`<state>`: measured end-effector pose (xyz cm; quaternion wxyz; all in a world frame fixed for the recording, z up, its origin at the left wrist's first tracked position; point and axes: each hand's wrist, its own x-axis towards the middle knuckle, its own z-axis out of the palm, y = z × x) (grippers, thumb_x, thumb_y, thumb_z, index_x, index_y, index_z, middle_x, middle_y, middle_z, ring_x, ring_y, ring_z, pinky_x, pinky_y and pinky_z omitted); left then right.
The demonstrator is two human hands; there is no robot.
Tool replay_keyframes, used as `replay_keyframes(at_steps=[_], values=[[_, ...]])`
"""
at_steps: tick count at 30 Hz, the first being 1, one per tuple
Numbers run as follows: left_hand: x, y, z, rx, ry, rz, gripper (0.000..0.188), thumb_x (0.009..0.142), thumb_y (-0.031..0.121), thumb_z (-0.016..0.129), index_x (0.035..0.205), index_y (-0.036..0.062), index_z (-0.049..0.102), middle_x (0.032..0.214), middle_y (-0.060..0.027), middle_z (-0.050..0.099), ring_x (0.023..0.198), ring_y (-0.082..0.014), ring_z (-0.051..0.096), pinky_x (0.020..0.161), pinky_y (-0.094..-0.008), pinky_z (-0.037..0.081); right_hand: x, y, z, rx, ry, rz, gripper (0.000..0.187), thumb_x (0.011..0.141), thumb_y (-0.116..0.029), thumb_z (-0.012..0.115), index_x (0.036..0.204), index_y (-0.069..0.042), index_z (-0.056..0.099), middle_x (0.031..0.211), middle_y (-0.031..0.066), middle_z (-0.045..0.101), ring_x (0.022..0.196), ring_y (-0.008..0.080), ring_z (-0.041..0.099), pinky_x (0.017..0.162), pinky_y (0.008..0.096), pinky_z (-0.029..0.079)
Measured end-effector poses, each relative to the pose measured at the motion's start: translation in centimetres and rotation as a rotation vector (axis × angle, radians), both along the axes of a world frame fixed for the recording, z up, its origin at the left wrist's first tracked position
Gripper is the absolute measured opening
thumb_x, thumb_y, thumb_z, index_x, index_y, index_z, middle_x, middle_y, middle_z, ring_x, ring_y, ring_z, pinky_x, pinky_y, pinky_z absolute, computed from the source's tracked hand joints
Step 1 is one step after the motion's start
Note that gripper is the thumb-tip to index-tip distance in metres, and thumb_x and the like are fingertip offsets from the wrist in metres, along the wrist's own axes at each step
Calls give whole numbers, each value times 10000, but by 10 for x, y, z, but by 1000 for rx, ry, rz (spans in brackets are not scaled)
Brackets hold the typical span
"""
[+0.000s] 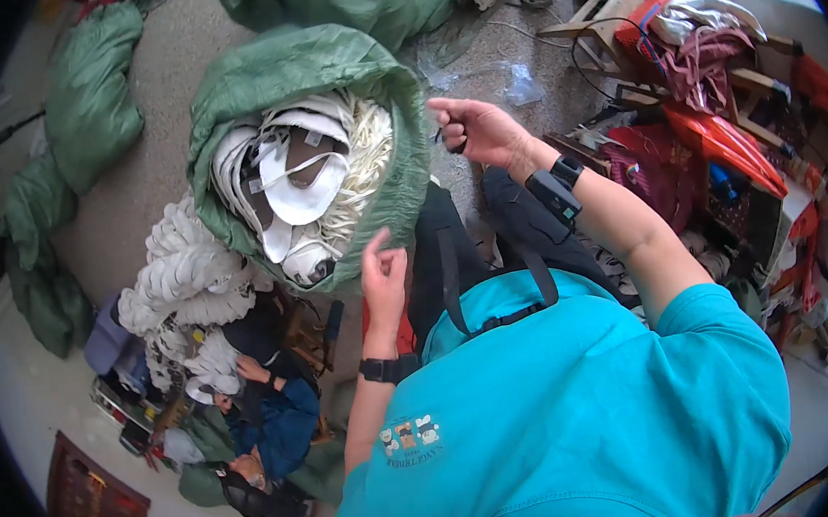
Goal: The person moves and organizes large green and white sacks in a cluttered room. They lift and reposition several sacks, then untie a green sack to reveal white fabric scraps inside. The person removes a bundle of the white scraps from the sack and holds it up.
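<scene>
A green woven sack [401, 114] stands before me with its top rolled down. Inside lie several white hats with brown linings, one white hat [310, 197] on top, beside a bundle of cream-coloured strips [364, 151]. My left hand [384, 272] is by the sack's near rim, its index finger stretched out and the others loosely bent; I see nothing in it. To the right of the sack is my right hand [484, 131], index finger pointing at the rim, the other fingers curled round a small dark thing [454, 143] too hidden to name.
At lower left a person in dark blue [281, 420] handles white pieces beside a heap of white hats [186, 267]. More green sacks [94, 84] lie along the left and far side. Wooden stools and red fabric [725, 137] crowd the right; clear plastic [522, 85] lies on the floor.
</scene>
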<state>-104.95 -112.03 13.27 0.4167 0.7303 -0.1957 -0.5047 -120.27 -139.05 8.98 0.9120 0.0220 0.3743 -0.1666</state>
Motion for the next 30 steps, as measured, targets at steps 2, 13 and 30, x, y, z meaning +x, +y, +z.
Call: replay_keyframes(at_steps=[2,13,30], values=[[-4,-65,23,-164,39,-132,596,850,36,614,1384,39,349,996,-75,618,870,-121,591,782,-268,481,-6,1,30,-6,-144,67,300,940,-165,479,1187,-8,542,788,-27,511,618,71,408,583,215,362],[-50,-194,78,-53,359,-659,272,942,165,533,1166,22,595,720,55,490,628,-40,425,592,-188,359,-159,-72,101,-475,-239,-403,233,956,-200,476,1030,-3,577,752,-12,561,615,63,467,564,200,385],[11,-167,17,-44,-72,-1114,201,938,156,543,1071,40,639,759,51,570,673,-44,494,601,-193,397,-416,49,126,-525,414,-1157,236,1002,-198,370,1048,-25,525,678,-24,375,532,86,324,507,241,320]])
